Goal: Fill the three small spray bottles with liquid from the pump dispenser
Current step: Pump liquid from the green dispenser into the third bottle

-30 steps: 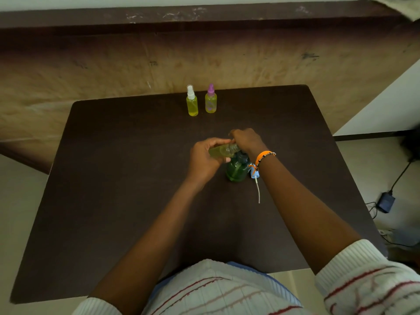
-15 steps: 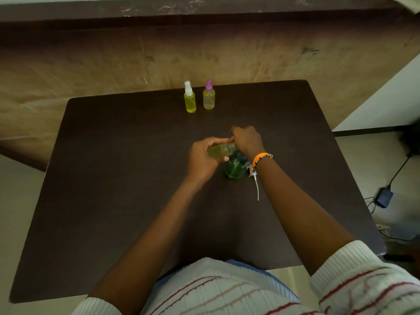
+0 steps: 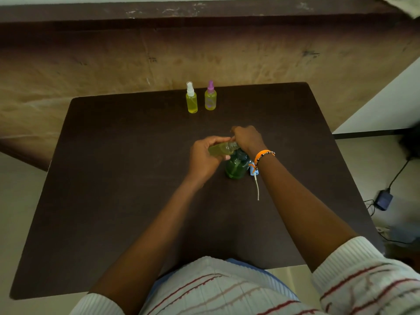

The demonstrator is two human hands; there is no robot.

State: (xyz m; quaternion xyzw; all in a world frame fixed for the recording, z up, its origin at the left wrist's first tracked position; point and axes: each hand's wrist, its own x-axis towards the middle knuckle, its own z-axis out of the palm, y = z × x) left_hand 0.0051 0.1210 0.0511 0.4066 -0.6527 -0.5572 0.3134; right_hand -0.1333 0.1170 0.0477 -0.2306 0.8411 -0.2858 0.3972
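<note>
Left hand (image 3: 204, 158) gripping tilted uncapped yellow-filled small bottle (image 3: 221, 149), right hand (image 3: 247, 138) curling over green pump dispenser (image 3: 236, 165), hiding its top, two capped yellow spray bottles (image 3: 191, 97) standing well behind on dark brown table (image 3: 113, 178).

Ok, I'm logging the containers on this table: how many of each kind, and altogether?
Small spray bottles: 3 (white-capped, purple-capped, one held sideways in the left hand)
Green pump dispenser: 1
Total: 4

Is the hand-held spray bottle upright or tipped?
Tipped: the spray bottle lies near-horizontal in the left hand, neck toward the right hand.
</note>
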